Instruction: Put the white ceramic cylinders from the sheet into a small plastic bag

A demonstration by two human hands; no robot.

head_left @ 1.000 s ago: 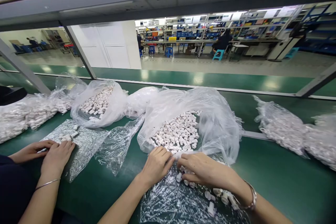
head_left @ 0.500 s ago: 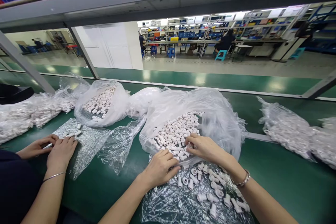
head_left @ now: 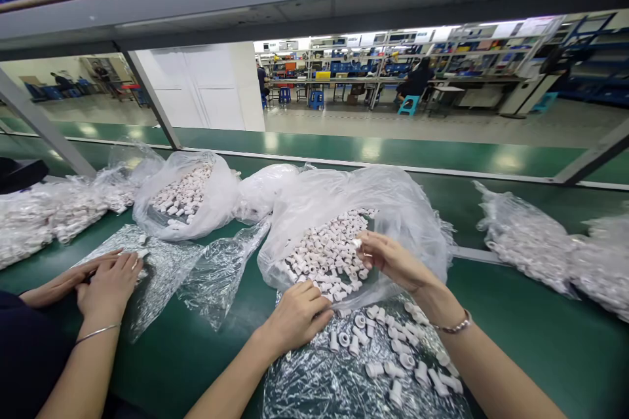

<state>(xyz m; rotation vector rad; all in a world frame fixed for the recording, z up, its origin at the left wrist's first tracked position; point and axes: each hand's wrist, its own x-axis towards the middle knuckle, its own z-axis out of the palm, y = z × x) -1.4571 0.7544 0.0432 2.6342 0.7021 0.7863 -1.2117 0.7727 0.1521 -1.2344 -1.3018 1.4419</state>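
Between the thumb and fingertips of my right hand (head_left: 388, 260) is a small white plastic fitting (head_left: 356, 244), lifted just above the pile. The pile of white fittings (head_left: 327, 249) lies in the mouth of a large clear plastic bag (head_left: 403, 203). My left hand (head_left: 299, 315) bends its fingers over the near lip of this bag; its fingertips are partly hidden. In front of the bag, several loose short tubular white fittings (head_left: 393, 368) lie scattered on a crinkled clear plastic sheet (head_left: 314, 386).
At left, a co-worker's hands (head_left: 111, 278) work over another clear sheet (head_left: 162, 275), with a second open bag (head_left: 223, 193) of white parts behind. Filled bags (head_left: 531, 239) lie at right. A shelf beam (head_left: 295, 13) crosses above the green table (head_left: 515, 321).
My right hand has risen out of the pile and now has a white fitting in its fingertips. My left hand stays at the bag's lip. The co-worker's hands have shifted slightly.
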